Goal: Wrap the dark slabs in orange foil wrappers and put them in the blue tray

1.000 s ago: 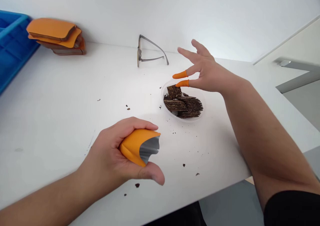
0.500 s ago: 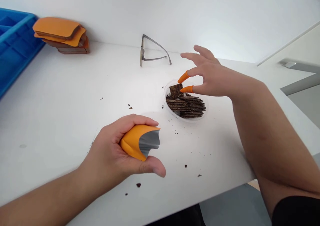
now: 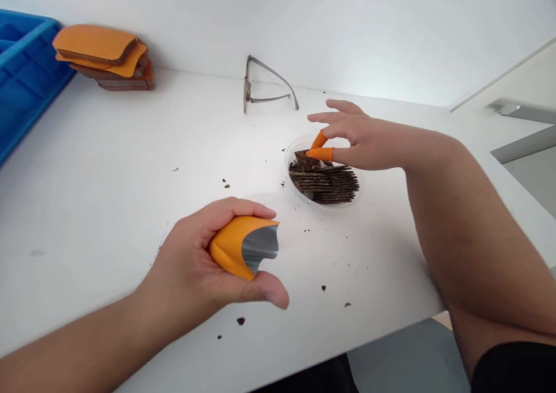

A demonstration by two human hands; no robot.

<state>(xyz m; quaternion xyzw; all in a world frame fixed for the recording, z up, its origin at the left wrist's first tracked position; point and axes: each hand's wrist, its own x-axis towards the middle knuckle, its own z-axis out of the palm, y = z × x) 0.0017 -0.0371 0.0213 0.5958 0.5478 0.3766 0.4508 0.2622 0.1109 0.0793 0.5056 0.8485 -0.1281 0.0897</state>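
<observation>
In my left hand is an orange foil-lined pouch, its silver mouth held wide and facing right. My fingers and thumb wrap round its sides. My right hand wears orange finger cots on thumb and index finger. Those two tips pinch at a thin dark brown square piece that leans at the back left of a clear round bowl; the exact contact is partly hidden. The other fingers stretch out above. Several similar pieces stand packed in rows in the bowl.
Orange flat pouches are stacked at the back left, beside a blue crate. Glasses lie near the wall. Dark crumbs dot the white table. A metal handle is at the right.
My right hand has lowered slightly, and its thumb and index finger have closed together at the square piece, which now tilts more. My left hand keeps holding the pouch in place.
</observation>
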